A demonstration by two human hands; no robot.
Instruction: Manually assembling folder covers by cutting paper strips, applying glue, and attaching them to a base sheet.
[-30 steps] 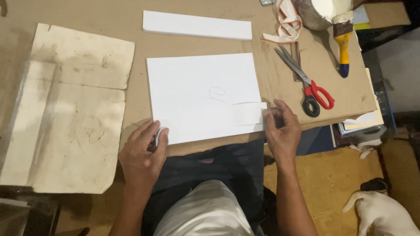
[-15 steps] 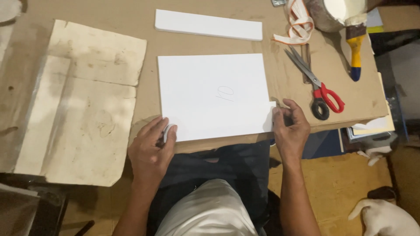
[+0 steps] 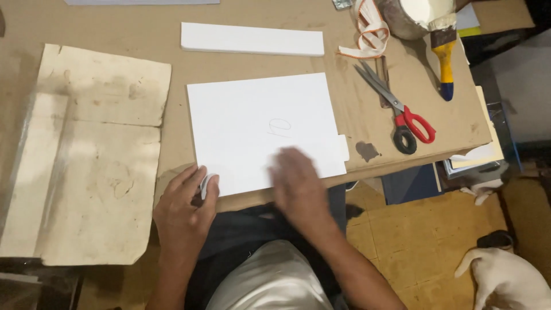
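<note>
White sheet (image 3: 261, 129), left hand (image 3: 183, 209) fingers curled at corner, right hand (image 3: 298, 186) blurred, fingers' spread unclear

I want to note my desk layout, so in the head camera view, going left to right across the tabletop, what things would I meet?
Stained cardboard sheet → left hand → large white sheet → red-and-black-handled scissors → yellow-handled brush. The right hand lies blurred over the white sheet, so it is left out.
</note>
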